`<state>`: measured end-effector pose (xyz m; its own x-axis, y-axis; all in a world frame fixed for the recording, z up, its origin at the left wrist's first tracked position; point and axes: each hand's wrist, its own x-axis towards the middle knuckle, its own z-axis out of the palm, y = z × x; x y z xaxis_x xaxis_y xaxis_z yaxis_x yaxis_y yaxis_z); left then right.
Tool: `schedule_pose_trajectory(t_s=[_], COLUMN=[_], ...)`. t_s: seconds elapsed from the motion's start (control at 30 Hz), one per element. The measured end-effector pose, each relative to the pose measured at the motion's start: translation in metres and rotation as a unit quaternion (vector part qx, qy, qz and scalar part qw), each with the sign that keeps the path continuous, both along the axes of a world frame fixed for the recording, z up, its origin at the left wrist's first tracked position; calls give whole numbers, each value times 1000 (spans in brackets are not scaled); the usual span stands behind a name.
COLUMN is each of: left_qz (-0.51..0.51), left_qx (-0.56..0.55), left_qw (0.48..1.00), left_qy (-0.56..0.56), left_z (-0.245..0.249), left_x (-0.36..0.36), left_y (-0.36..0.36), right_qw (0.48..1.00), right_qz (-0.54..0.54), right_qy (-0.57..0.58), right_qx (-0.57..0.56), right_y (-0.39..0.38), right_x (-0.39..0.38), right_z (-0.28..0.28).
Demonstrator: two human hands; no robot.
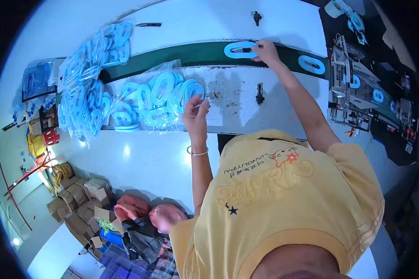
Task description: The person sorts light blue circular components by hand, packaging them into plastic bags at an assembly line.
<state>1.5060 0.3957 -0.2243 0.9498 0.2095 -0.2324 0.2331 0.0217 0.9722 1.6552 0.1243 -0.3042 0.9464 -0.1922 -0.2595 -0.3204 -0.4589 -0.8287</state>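
Note:
Over the green belt (195,54), my right hand (266,52) pinches the right end of a pale blue oval ring (240,49). Another blue ring (311,64) lies on the belt to the right of that hand. My left hand (196,114), with a bracelet on its wrist, is at the right edge of a pile of blue rings (163,88) on clear plastic; its fingers are curled, and whether they grip a ring is not plain. Bags of blue rings (86,83) are heaped at the left end of the belt.
A machine (354,93) with more rings on its belt stands at the right. Dark clamps (260,94) sit on the white table (288,100). A black tool (148,24) lies at the back. Cardboard boxes (77,200) and a person in a plaid shirt (165,262) are at lower left.

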Motion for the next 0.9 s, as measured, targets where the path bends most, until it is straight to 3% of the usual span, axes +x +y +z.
schedule_pose_trajectory(t_s=[0.07, 0.13, 0.17, 0.23, 0.3, 0.37, 0.4, 0.43, 0.57, 0.6, 0.67, 0.73, 0.8, 0.83, 0.9], left_qz=[-5, 3, 6, 8, 0, -23, -34, -35, -15, -18, 1, 20, 24, 30, 37], left_qx=[-9, -3, 3, 13, 24, 40, 48, 48, 91, 90, 79, 65, 47, 38, 18], left_qw=[1000, 1000, 1000, 999, 999, 999, 998, 998, 996, 996, 997, 997, 998, 998, 998], left_qy=[24, 25, 29, 31, 32, 21, 13, 11, -15, -15, 4, 21, 27, 35, 45], left_z=[-3, -6, -7, -9, -9, -9, -9, -9, -13, -14, -13, -14, -14, -13, -11], left_x=[-3, -7, -13, -20, -24, -21, -18, -18, -35, -40, -49, -52, -53, -56, -53], left_y=[5, 4, 3, 4, 5, 2, 0, -1, 3, 6, 10, 12, 13, 16, 20], right_qw=[958, 922, 924, 930, 929, 923, 905, 905, 894, 895, 926, 932, 950, 955, 969], right_qz=[69, 31, 40, 96, 249, 344, 329, 328, 343, 340, 351, 350, 236, 152, 49], right_qy=[-14, 3, 5, -142, -204, -167, -270, -272, -159, -157, -108, -60, 0, 46, 26], right_qx=[-277, -386, -381, -326, -181, -46, 2, 1, -240, -241, -83, 75, 203, 249, 239], right_y=[-6, -1, 8, 23, 66, 114, 135, 148, 190, 188, 167, 139, 106, 90, 67], right_x=[8, -10, -20, -35, -47, -55, -56, -54, -57, -58, -54, -49, -38, -29, -11], right_z=[-12, 24, 31, 42, 32, 39, 22, 22, 25, 26, 29, 36, 41, 39, 37])
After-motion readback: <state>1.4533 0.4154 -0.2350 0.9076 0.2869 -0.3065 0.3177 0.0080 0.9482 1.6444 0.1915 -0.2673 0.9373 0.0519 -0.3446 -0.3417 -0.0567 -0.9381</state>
